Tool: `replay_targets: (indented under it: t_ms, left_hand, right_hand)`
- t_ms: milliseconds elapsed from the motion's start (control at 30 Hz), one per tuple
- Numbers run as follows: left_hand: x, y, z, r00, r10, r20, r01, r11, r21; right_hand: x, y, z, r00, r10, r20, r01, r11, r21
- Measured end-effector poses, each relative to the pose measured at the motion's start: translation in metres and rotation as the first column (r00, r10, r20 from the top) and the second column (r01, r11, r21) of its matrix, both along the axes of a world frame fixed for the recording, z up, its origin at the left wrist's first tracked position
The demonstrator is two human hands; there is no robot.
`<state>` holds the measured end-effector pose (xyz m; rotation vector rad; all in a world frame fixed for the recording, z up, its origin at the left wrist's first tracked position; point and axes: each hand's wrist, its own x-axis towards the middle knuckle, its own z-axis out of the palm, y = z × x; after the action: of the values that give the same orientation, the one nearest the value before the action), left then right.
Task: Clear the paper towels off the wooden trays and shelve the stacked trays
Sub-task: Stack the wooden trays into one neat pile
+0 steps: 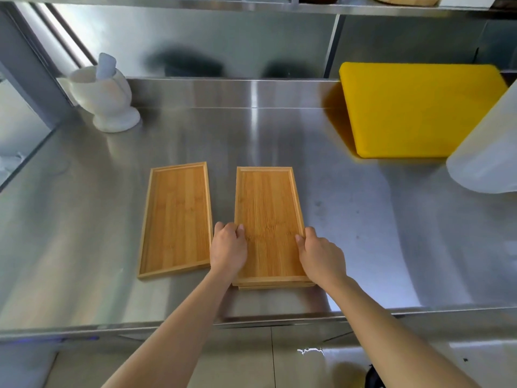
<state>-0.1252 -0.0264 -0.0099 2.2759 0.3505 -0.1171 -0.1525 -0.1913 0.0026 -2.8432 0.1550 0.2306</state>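
Note:
Two sets of bamboo trays lie side by side on the steel counter. The right one is a stack of trays [268, 203], with extra edges showing under its near end. My left hand [228, 249] grips its left rim and my right hand [319, 254] grips its right rim, thumbs resting on the top tray. A single wooden tray [176, 219] lies just to the left, slightly angled, untouched. No paper towels show on either tray.
A white mortar and pestle [107, 98] stands at the back left. A yellow cutting board [414, 107] lies at the back right, beside a translucent white container [486, 152]. A steel shelf [251, 4] runs overhead. The counter's front edge [167, 326] is near my arms.

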Motion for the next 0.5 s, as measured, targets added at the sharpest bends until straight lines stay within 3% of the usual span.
replay_targets:
  t_ms: [267,500]
  left_hand:
    - [-0.009,0.006,0.005,0.99,-0.13,0.055,0.135,0.986,-0.1]
    - [-0.052,0.025,-0.007,0.906,-0.415,0.077,0.422,0.876,-0.233]
  right_hand:
    - [0.0,-0.013,0.001,1.0,-0.021,-0.013,0.022,0.999,0.03]
    - [-0.028,-0.028,-0.008,0.988,0.13,-0.085,-0.081,0.898,0.433]
